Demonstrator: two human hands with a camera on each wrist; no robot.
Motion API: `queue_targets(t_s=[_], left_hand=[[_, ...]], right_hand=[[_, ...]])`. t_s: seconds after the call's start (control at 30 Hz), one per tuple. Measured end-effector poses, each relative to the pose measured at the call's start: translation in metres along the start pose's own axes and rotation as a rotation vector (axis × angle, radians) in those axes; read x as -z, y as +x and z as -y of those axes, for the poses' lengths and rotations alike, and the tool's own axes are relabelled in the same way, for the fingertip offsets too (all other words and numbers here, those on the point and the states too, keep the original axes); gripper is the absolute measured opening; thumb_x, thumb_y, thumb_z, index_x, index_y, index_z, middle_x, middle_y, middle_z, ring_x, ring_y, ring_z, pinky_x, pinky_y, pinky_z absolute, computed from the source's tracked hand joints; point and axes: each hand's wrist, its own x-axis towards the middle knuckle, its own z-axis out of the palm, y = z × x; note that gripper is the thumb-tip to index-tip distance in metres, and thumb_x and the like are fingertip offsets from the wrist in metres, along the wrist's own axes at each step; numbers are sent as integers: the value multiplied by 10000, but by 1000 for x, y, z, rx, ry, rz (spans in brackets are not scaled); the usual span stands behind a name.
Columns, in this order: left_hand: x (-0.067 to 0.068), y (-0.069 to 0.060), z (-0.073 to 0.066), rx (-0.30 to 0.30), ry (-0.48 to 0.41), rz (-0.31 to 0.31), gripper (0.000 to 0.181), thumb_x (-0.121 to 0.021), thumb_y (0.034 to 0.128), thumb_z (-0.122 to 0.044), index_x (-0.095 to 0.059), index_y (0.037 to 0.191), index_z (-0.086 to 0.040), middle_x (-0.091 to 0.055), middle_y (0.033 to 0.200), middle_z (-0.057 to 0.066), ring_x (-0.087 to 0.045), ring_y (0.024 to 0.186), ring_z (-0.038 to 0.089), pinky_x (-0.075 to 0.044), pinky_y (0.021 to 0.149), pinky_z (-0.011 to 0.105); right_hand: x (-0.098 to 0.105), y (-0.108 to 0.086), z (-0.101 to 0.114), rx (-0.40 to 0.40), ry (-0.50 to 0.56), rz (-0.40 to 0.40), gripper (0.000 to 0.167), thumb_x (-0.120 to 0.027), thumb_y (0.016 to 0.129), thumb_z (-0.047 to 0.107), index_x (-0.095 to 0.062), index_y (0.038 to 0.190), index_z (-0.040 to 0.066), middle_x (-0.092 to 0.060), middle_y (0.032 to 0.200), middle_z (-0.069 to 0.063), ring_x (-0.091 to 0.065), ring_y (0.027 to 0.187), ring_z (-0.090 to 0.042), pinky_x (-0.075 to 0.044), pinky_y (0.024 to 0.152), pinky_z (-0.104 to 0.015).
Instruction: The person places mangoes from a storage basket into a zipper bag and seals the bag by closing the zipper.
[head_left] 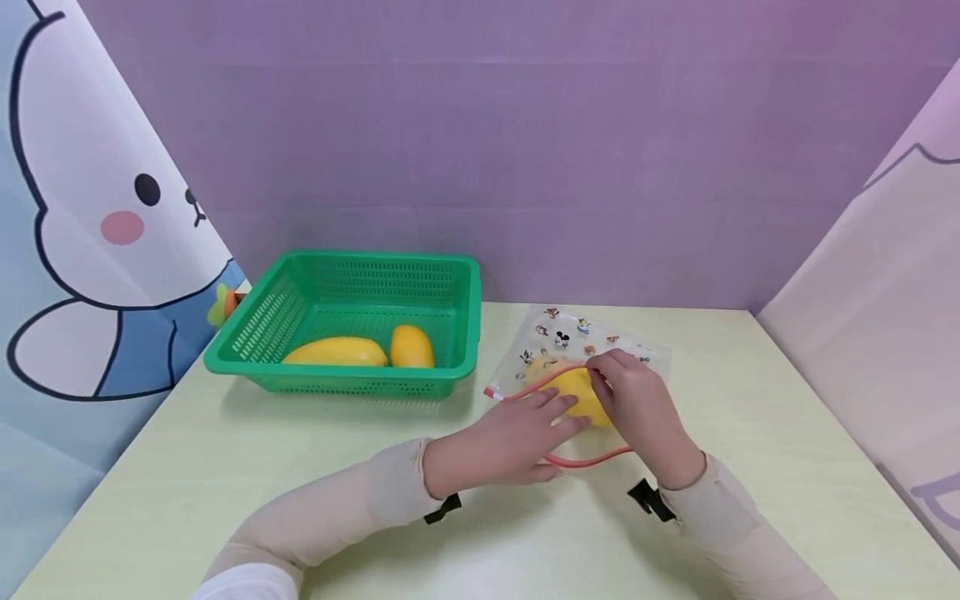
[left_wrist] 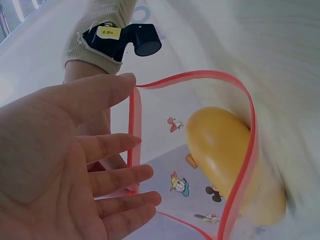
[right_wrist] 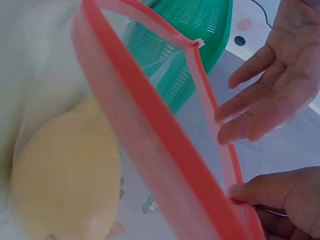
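Observation:
A clear zip bag [head_left: 555, 337] with cartoon prints and a red rim lies at right of centre, its mouth held apart. Inside it rests a smooth yellow fruit [head_left: 585, 396], large in the left wrist view [left_wrist: 217, 150] and the right one [right_wrist: 70, 175]. My right hand [head_left: 645, 412] pinches the red rim between thumb and fingers, as the right wrist view shows [right_wrist: 290, 195]. My left hand [head_left: 510, 437] has its fingers extended, the tips at the near part of the rim [left_wrist: 134, 125]; its palm [left_wrist: 40, 155] is bare.
Left of the bag stands a green basket [head_left: 375, 383] with a long yellow fruit [head_left: 337, 352] and a shorter one [head_left: 411, 347] inside. A purple backdrop [head_left: 525, 150] rises behind the table [head_left: 337, 425], with printed panels on both sides.

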Motion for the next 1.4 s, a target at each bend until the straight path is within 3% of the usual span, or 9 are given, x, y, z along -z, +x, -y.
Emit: queue_targets(t_s=[0.2, 0.47, 0.6, 0.7, 0.87, 1.1, 1.3, 1.4], left_hand=[[1, -2, 4, 5, -7, 15, 671, -629, 851, -489, -403, 1420, -215, -437, 1417, 45, -381, 1329, 209, -330, 1082, 308], [10, -11, 7, 47, -61, 22, 657, -633, 860, -464, -403, 1422, -214, -403, 1457, 54, -338, 1364, 239, -419, 1010, 314], [13, -16, 10, 74, -82, 23, 656, -635, 861, -456, -397, 1426, -224, -371, 1483, 48, -298, 1387, 245, -510, 886, 400], [14, -19, 12, 80, -86, 13, 668, -636, 860, -457, -388, 1433, -218, -357, 1493, 58, -297, 1388, 263, -514, 874, 417], [17, -22, 16, 79, -58, -3, 680, -629, 865, -458, -376, 1440, -198, -369, 1483, 76, -332, 1370, 272, -467, 954, 332], [21, -26, 22, 94, -46, -14, 668, -627, 867, -447, -387, 1438, -197, -398, 1467, 56, -362, 1351, 256, -523, 863, 340], [20, -30, 31, 94, -56, -57, 684, -657, 852, -428, -392, 1427, -169, -428, 1437, 83, -384, 1331, 253, -487, 927, 327], [20, -31, 34, 112, -82, -47, 694, -653, 857, -431, -376, 1440, -177, -402, 1458, 83, -374, 1337, 251, -487, 926, 330]], right_hand=[[0, -1, 0, -1, 1, -1, 158, -755, 728, -61, -676, 862, -30, -646, 808, -124, -610, 694, -243, -556, 638, -360], [0, 0, 1, 4, 3, -1, 146, -747, 733, -65, -676, 855, -30, -643, 801, -120, -613, 696, -245, -554, 639, -363], [1, 0, 1, -2, -2, 16, 156, -755, 733, -54, -678, 866, -25, -648, 813, -120, -617, 706, -247, -556, 648, -363], [1, 0, 1, -5, -5, 19, 159, -756, 733, -51, -679, 870, -22, -650, 816, -118, -617, 709, -244, -557, 651, -363], [2, 0, 1, -4, -2, 18, 158, -754, 736, -52, -681, 873, -23, -650, 815, -118, -617, 718, -248, -556, 657, -366], [1, -2, 0, -15, 3, 10, 161, -758, 730, -51, -683, 869, -20, -651, 820, -117, -614, 729, -256, -557, 665, -379], [0, -1, 2, -10, 6, 15, 155, -753, 739, -47, -685, 875, -15, -654, 828, -113, -608, 729, -248, -557, 665, -375], [1, -1, 2, -19, 3, 26, 158, -755, 739, -45, -689, 879, -12, -658, 832, -112, -613, 737, -250, -557, 675, -375]])
